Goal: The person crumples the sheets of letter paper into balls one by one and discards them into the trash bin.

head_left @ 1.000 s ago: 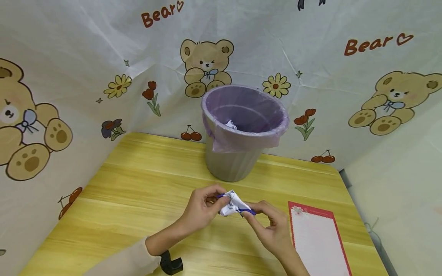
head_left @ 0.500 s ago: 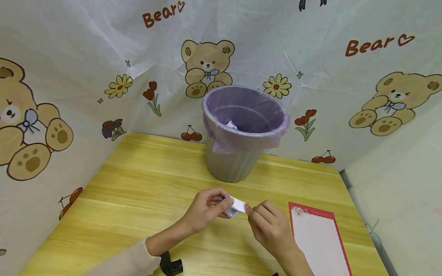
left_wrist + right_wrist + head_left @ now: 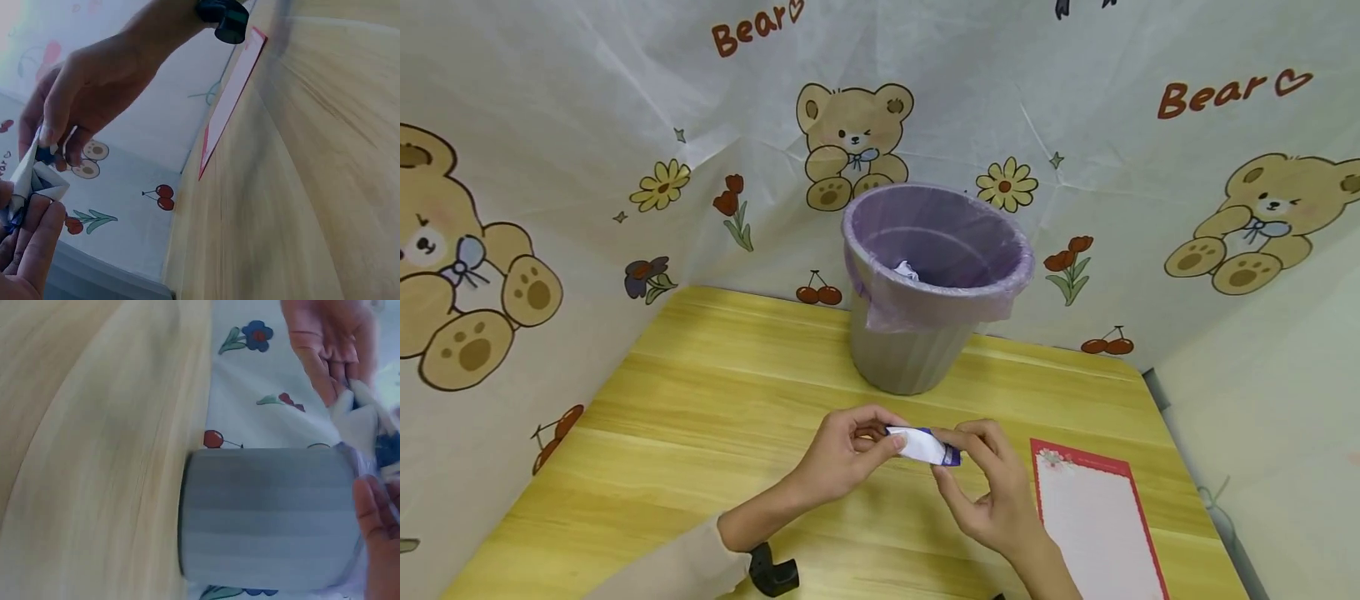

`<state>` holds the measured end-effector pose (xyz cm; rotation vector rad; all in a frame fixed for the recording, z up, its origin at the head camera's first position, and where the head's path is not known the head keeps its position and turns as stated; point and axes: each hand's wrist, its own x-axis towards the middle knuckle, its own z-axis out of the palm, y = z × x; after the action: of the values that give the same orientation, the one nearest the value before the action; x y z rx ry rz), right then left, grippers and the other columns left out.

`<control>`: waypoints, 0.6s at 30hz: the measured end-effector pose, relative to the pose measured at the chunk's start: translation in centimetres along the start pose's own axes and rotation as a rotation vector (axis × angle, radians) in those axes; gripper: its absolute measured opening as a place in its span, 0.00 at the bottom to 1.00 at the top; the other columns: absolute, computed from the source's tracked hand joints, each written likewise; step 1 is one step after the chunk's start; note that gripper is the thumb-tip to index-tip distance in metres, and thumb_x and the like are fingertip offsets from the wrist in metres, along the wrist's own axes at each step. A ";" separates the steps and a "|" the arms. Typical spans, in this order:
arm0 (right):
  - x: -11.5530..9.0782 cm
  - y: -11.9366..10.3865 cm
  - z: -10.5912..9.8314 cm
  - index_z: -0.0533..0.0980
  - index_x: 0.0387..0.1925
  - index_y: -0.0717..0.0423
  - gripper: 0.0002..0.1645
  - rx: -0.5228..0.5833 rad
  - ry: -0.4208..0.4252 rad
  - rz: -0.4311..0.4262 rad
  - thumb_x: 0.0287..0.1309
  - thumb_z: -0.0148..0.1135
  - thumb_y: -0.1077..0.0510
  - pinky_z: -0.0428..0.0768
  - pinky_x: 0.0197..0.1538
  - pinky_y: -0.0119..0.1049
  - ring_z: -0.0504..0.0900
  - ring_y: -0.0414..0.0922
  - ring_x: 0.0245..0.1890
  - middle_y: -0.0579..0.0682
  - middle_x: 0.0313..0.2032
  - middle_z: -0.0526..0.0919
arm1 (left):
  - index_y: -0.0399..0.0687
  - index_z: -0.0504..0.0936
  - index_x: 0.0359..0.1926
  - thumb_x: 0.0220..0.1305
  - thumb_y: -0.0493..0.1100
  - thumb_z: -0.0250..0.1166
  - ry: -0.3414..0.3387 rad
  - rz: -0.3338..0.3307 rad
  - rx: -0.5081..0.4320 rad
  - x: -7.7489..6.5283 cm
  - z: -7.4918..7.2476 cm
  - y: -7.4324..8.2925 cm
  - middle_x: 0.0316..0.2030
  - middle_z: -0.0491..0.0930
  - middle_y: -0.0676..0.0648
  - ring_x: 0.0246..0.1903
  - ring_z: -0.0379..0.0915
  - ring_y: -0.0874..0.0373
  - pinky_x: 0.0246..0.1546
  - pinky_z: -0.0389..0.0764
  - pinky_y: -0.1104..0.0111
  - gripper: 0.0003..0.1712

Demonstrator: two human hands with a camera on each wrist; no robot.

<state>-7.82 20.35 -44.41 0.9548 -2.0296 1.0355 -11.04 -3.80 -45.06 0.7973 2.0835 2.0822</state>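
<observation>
A small folded piece of paper (image 3: 921,447), white with dark blue-purple edges, is held above the table between both hands. My left hand (image 3: 842,457) pinches its left end between thumb and fingers. At the right end my right hand (image 3: 988,482) has its index finger on the upper edge and its thumb at the lower one. In the left wrist view the paper (image 3: 25,178) shows folded flaps, with a pointed white flap standing out. The right wrist view shows the white paper (image 3: 360,425) partly blurred, with the left hand (image 3: 331,344) beyond it.
A grey bin (image 3: 902,358) with a purple liner stands behind the hands, with crumpled white paper (image 3: 906,271) inside. A red-bordered white sheet (image 3: 1093,508) lies on the wooden table (image 3: 700,417) at right. A bear-print cloth (image 3: 737,108) hangs behind.
The right hand has turned, from its knuckles showing to thumb and index spread at the paper's right end. The paper shows a longer white face and a blue right edge.
</observation>
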 end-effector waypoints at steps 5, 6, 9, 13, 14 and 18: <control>-0.5 0.2 -0.6 0.85 0.59 0.53 0.30 0.100 -0.043 0.229 0.52 0.79 0.69 0.83 0.49 0.26 0.82 0.40 0.46 0.53 0.51 0.85 | 0.45 0.87 0.52 0.75 0.40 0.70 0.032 0.076 0.079 -0.2 0.0 0.2 0.44 0.90 0.41 0.39 0.87 0.63 0.41 0.93 0.66 0.08; -0.6 0.2 -0.7 0.85 0.59 0.52 0.31 0.105 -0.060 0.266 0.53 0.79 0.70 0.84 0.49 0.26 0.83 0.39 0.47 0.52 0.52 0.86 | 0.45 0.87 0.52 0.75 0.40 0.69 0.025 0.090 0.077 -0.2 0.0 0.2 0.45 0.90 0.41 0.40 0.88 0.63 0.42 0.93 0.67 0.09; -0.7 0.2 -1.1 0.84 0.61 0.52 0.27 0.213 -0.142 0.400 0.62 0.73 0.71 0.86 0.53 0.25 0.86 0.36 0.51 0.48 0.56 0.87 | 0.45 0.87 0.53 0.76 0.39 0.69 -0.007 0.144 0.069 -0.3 0.0 0.3 0.47 0.90 0.41 0.41 0.88 0.62 0.43 0.93 0.65 0.09; -0.7 0.0 -1.5 0.81 0.63 0.61 0.21 0.465 -0.223 0.556 0.71 0.63 0.73 0.90 0.54 0.30 0.88 0.37 0.52 0.43 0.58 0.88 | 0.45 0.87 0.53 0.77 0.38 0.68 -0.053 0.193 0.051 -0.3 -0.1 0.3 0.47 0.89 0.41 0.41 0.88 0.63 0.43 0.93 0.64 0.09; -0.6 0.0 -1.5 0.80 0.63 0.64 0.21 0.514 -0.236 0.574 0.72 0.62 0.73 0.90 0.53 0.31 0.88 0.37 0.51 0.42 0.58 0.88 | 0.45 0.87 0.53 0.77 0.38 0.68 -0.060 0.194 0.048 -0.3 -0.1 0.3 0.47 0.89 0.41 0.41 0.87 0.63 0.43 0.93 0.64 0.08; -0.5 0.1 -1.4 0.78 0.62 0.69 0.19 0.638 -0.278 0.602 0.73 0.60 0.74 0.90 0.50 0.30 0.88 0.36 0.48 0.41 0.55 0.87 | 0.46 0.87 0.52 0.76 0.38 0.68 -0.075 0.196 0.037 -0.4 -0.2 0.0 0.46 0.90 0.41 0.40 0.87 0.64 0.42 0.93 0.64 0.08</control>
<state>-7.33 21.75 -44.13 0.8239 -2.3265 2.0585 -10.71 -4.14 -45.14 1.1085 2.0862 2.0743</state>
